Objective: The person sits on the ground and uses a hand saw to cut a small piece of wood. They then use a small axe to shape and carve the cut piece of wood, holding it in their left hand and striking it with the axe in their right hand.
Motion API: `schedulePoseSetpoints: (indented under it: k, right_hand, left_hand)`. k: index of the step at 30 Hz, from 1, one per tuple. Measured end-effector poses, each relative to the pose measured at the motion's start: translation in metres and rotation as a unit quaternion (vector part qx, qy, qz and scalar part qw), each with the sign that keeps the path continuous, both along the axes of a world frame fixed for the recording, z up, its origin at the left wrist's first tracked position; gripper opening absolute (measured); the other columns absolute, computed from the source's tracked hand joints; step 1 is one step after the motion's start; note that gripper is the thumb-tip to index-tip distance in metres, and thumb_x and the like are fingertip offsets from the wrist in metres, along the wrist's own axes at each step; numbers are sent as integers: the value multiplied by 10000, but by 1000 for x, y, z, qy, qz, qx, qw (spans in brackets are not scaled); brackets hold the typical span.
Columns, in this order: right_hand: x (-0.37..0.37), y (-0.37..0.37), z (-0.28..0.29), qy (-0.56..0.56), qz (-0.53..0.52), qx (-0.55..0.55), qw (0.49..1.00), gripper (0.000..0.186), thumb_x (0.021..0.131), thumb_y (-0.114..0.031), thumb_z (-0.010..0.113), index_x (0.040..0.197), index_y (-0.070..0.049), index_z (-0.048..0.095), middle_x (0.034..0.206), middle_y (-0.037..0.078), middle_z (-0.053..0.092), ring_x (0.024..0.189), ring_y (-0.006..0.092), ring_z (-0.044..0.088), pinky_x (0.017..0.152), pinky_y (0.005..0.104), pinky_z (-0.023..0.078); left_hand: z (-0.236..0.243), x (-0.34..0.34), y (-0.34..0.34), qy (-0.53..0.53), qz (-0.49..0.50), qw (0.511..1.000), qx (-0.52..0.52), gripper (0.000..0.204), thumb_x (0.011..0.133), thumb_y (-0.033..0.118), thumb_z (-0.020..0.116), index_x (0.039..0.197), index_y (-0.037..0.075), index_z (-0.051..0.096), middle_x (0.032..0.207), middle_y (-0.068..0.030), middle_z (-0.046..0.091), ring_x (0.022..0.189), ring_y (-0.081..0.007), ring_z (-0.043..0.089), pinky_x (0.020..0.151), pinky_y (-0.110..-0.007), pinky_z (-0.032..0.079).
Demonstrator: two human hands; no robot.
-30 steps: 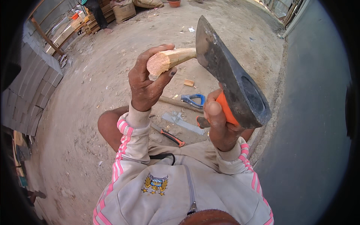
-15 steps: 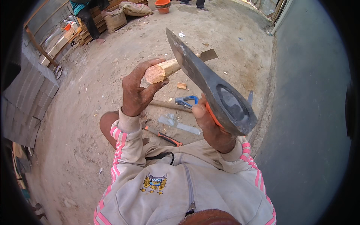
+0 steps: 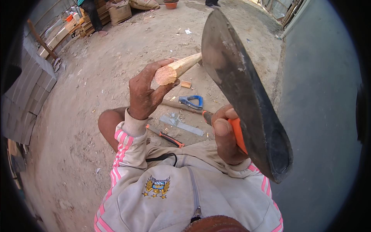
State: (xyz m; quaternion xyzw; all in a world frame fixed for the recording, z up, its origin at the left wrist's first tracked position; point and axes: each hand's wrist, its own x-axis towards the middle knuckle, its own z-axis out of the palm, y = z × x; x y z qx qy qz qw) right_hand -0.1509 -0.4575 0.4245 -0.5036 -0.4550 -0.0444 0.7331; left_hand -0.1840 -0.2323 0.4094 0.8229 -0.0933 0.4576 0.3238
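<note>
My left hand (image 3: 146, 87) is closed around a pale wooden piece (image 3: 167, 75), its rough-cut end toward me and its other end tapering away to the right. In my right hand (image 3: 228, 135) is an axe (image 3: 243, 89), gripped by its orange handle close to the large dark head. The axe head stands tilted, its broad blade upward beside the far end of the wood, partly covering what lies behind. Whether the blade touches the wood I cannot tell. An orange-and-black grip (image 3: 207, 116) shows beside my right fingers.
On the dirt ground lie a blue saw-like handle (image 3: 191, 101), a wooden stick (image 3: 178, 104), an orange-and-black tool (image 3: 166, 136), a grey strip (image 3: 185, 127) and a small wood block (image 3: 186, 84). Grey blocks (image 3: 33, 85) stand left, a wall (image 3: 320, 116) right; a person (image 3: 91, 15) is far left.
The axe has moved right and nearer to me, showing more of its blade's flat side. My left hand has shifted slightly right with the wood. A dark blade beyond the wood is now mostly hidden.
</note>
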Motion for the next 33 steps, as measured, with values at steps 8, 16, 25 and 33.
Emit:
schedulePoseSetpoints:
  k: [8, 16, 25, 33]
  right_hand:
    - [1, 1, 8, -56, -125, -181, 974, 272, 889, -45, 727, 1128, 18, 613, 971, 102, 665, 804, 187, 675, 674, 281, 530]
    - [1, -5, 11, -101, -181, -223, 953, 276, 890, -121, 765, 1120, -28, 645, 898, 42, 688, 768, 146, 674, 643, 272, 513]
    - [4, -4, 8, 20, -66, -94, 993, 177, 892, -55, 728, 1027, -5, 625, 802, 43, 636, 627, 111, 588, 562, 263, 497]
    - [-10, -19, 11, -22, -141, -175, 974, 359, 977, -315, 599, 1104, 20, 625, 920, 102, 666, 701, 174, 655, 649, 277, 567]
  left_hand:
    - [-8, 1, -1, -13, -6, 1000, 16, 483, 772, 135, 859, 1193, 29, 649, 1107, -141, 736, 984, -263, 737, 835, -337, 570]
    - [-8, -1, -6, 15, -3, 1000, 1, 492, 769, 130, 856, 1205, 35, 648, 1154, -150, 727, 1024, -271, 729, 866, -346, 572]
    - [-11, 5, -5, 14, -10, 1000, 25, 505, 768, 140, 856, 1210, 34, 634, 1158, -146, 729, 1034, -278, 729, 868, -345, 576]
    - [-13, 7, -6, 16, -17, 999, 31, 524, 781, 131, 841, 1239, 26, 608, 1164, -175, 712, 1064, -314, 716, 869, -372, 578]
